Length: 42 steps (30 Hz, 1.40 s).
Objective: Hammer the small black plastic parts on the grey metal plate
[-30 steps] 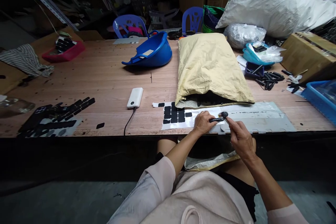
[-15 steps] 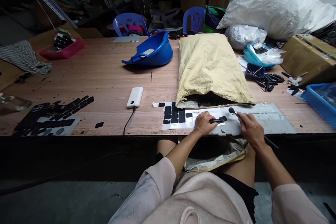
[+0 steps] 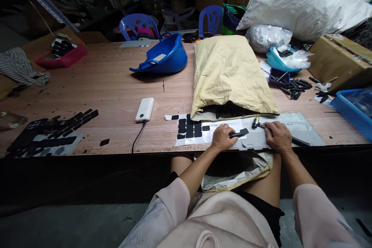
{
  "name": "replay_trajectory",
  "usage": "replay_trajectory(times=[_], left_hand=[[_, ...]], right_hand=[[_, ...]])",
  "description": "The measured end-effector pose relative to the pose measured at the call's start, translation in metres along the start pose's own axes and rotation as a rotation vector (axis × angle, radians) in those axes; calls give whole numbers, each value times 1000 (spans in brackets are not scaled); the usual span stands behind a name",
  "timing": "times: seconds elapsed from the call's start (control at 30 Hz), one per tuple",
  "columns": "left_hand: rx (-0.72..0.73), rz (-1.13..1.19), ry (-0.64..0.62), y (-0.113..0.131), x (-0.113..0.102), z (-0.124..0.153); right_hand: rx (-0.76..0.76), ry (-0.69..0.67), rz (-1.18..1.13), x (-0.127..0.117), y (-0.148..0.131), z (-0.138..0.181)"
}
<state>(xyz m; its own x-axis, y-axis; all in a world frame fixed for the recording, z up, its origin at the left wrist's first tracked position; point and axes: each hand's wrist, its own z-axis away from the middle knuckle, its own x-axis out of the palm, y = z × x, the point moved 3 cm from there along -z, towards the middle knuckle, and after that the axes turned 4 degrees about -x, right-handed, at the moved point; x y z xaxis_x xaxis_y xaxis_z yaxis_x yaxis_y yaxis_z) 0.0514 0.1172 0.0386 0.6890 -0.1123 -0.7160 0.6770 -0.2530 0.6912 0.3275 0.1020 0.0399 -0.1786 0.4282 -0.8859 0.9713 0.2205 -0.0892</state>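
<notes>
My left hand (image 3: pixel 223 137) is closed on a slim black part (image 3: pixel 237 135) low over the white sheet near the table's front edge. A flat black rounded piece (image 3: pixel 244 131) lies just beyond the part's tip. To the right, my right hand (image 3: pixel 278 136) rests on the grey board (image 3: pixel 302 126) with its fingers around the handle of a small hammer (image 3: pixel 257 123). The hammer's head, with a yellowish face, points left and its dark handle sticks out behind the hand. Left of my hands, a white sheet (image 3: pixel 213 136) carries rows of black rounded pads (image 3: pixel 190 128).
A yellow woven sack (image 3: pixel 229 69) with dark contents at its mouth lies just beyond my hands. Left of it are a blue basin (image 3: pixel 171 58) and a white power bank (image 3: pixel 145 109) with a cable. Black parts (image 3: pixel 296 87) and a blue tray (image 3: pixel 351 110) are on the right.
The hammer has come down flatter onto the grey board, and my right hand has lowered with it. My left hand keeps its hold on the black part. The whole view has shifted slightly.
</notes>
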Motion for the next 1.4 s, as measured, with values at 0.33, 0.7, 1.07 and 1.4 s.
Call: replay_trajectory(times=[0.33, 0.7, 1.07, 1.4], left_hand=[[402, -48, -118, 4, 7, 89], [39, -144, -519, -38, 35, 122], [-351, -163, 260, -13, -63, -45], [-386, -182, 234, -22, -73, -15]], right_hand=[[27, 16, -17, -1, -1, 0], [20, 20, 2, -3, -3, 0], [12, 14, 10, -3, -3, 0], [29, 4, -3, -1, -3, 1]])
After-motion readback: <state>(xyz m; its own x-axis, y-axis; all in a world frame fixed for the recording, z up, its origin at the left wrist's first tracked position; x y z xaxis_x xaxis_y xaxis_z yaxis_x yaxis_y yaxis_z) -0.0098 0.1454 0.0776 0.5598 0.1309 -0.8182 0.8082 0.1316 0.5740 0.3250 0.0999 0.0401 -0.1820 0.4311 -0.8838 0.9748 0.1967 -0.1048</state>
